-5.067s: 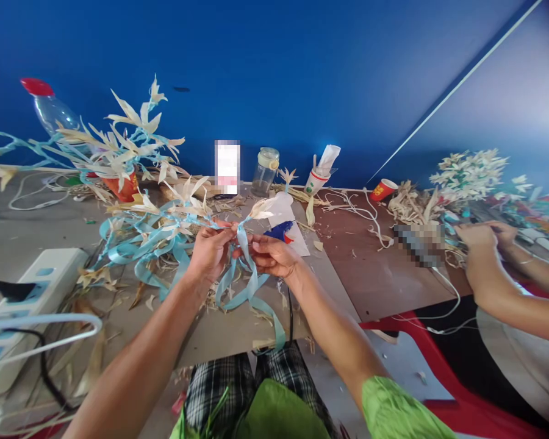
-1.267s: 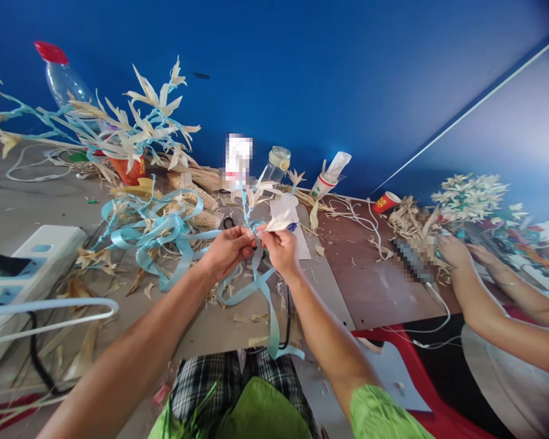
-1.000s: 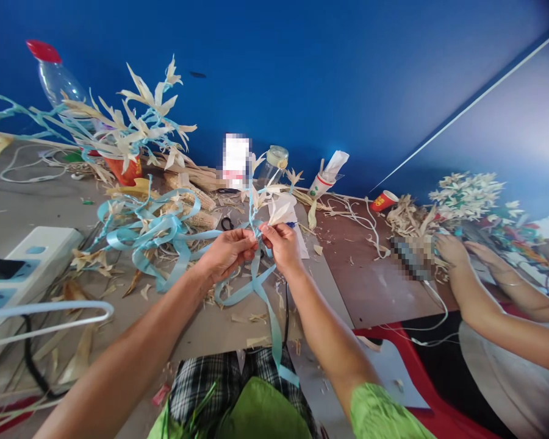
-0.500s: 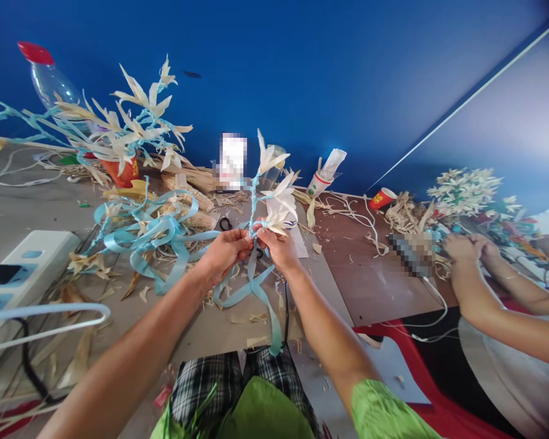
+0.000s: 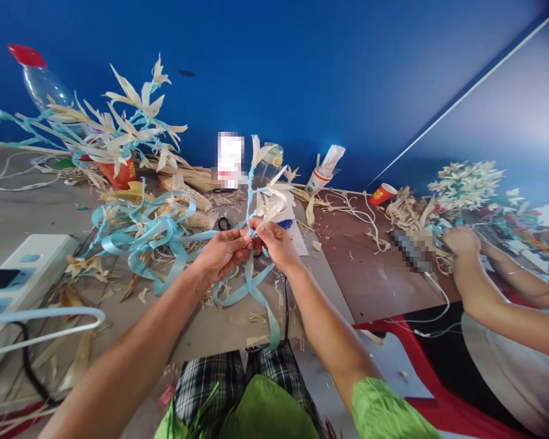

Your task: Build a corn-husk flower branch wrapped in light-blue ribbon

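Note:
An artificial flower branch (image 5: 251, 198) stands upright between my hands, its stem wound in light-blue ribbon, with pale husk-like petals at the top and right side. My left hand (image 5: 224, 253) is closed in a pinch at the stem's lower end. My right hand (image 5: 277, 245) pinches the same spot from the other side, just under the lower petals. Fingertips hide the exact contact, so which fingers press ribbon and which press stem is unclear. From below the fingers a loose light-blue ribbon (image 5: 266, 305) hangs toward the table's front edge.
Tangled blue ribbon (image 5: 167, 228) and corn cobs (image 5: 194, 201) lie to the left. Behind them, a red cup (image 5: 119, 174) holds similar flowers. A power strip (image 5: 32, 268) is at far left. On the right are a phone (image 5: 409, 250) and another person's hands (image 5: 462, 241).
The branch has dropped slightly and turned, so its petals show from another side. Both my hands stay pinched at its base. The co-worker's hands have shifted slightly.

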Demonstrator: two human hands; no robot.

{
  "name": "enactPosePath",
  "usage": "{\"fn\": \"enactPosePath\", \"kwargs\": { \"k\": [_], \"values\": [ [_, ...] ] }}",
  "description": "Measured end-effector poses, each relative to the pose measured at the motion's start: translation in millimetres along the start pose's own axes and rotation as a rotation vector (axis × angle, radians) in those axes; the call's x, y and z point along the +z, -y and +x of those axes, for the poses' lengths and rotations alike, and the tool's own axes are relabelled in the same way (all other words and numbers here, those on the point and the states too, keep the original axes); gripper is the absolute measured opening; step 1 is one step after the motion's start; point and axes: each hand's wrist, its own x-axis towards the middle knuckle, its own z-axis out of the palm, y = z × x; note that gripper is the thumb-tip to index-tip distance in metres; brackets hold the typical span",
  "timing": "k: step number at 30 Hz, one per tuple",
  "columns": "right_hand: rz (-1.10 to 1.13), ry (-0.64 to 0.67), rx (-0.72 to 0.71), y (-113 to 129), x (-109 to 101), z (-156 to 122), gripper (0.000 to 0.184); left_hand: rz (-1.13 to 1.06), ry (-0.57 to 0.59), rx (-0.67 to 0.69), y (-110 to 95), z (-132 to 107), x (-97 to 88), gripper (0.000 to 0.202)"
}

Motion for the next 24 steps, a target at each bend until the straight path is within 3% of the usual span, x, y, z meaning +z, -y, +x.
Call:
{"fn": "enactPosePath", "kwargs": {
  "k": [11,18,24],
  "values": [
    [0.185,0.032,0.054,1,-10,6,0.036,-0.005,-0.02,-0.001,4,1,1.5,0.025],
    [0.336,-0.008,0.122,5,-10,7,0.046,0.053,-0.161,-0.048,4,2,4.4,0.024],
    [0.357,0.001,0.159,6,-9,8,0.035,0.137,-0.176,-0.061,4,4,1.7,0.018]
  ]
}}
